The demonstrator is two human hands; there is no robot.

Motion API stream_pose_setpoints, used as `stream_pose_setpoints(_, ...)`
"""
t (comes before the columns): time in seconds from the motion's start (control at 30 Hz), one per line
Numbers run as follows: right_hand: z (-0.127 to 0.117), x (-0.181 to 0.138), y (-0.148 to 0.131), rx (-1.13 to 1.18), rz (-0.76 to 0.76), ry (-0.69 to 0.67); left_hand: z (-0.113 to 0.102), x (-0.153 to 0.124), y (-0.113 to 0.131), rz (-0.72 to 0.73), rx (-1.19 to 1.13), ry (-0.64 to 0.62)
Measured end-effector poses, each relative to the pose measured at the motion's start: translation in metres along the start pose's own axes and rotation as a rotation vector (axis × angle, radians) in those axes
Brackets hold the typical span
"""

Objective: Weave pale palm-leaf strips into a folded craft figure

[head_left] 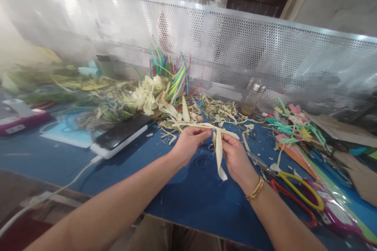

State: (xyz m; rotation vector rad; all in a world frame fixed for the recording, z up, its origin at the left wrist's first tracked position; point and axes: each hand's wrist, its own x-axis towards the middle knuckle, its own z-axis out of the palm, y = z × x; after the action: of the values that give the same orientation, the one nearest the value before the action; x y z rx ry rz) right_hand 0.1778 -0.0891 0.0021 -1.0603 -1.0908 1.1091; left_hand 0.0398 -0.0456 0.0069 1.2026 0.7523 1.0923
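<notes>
My left hand (189, 142) and my right hand (234, 153) meet above the blue table top (188, 200), both pinched on pale cream strips (218, 150). One strip runs sideways between the two hands; another hangs down from my right fingers to about wrist level. A gold bracelet (255, 190) sits on my right wrist. Just beyond the hands lies a heap of cream strip scraps (206, 111).
Scissors with red and yellow handles (290, 190) lie right of my right wrist. A white tablet with a cable (122, 135) lies to the left. Coloured straws (167, 72) stand at the back before a perforated metal screen (265, 55). Coloured paper pieces (291, 127) lie at right.
</notes>
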Motion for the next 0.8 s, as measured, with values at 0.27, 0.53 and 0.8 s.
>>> stream_pose_setpoints(0.27,-0.001,0.000,-0.004,0.312,0.141,-0.076,-0.005,0.001,-0.001,0.381,0.377,0.062)
stream_pose_setpoints(0.53,-0.008,0.002,-0.003,0.235,0.037,-0.068,-0.004,-0.004,0.004,0.460,0.536,0.042)
stream_pose_setpoints(0.8,-0.016,0.006,-0.010,0.248,-0.051,0.029,-0.008,-0.005,0.007,0.460,0.692,-0.038)
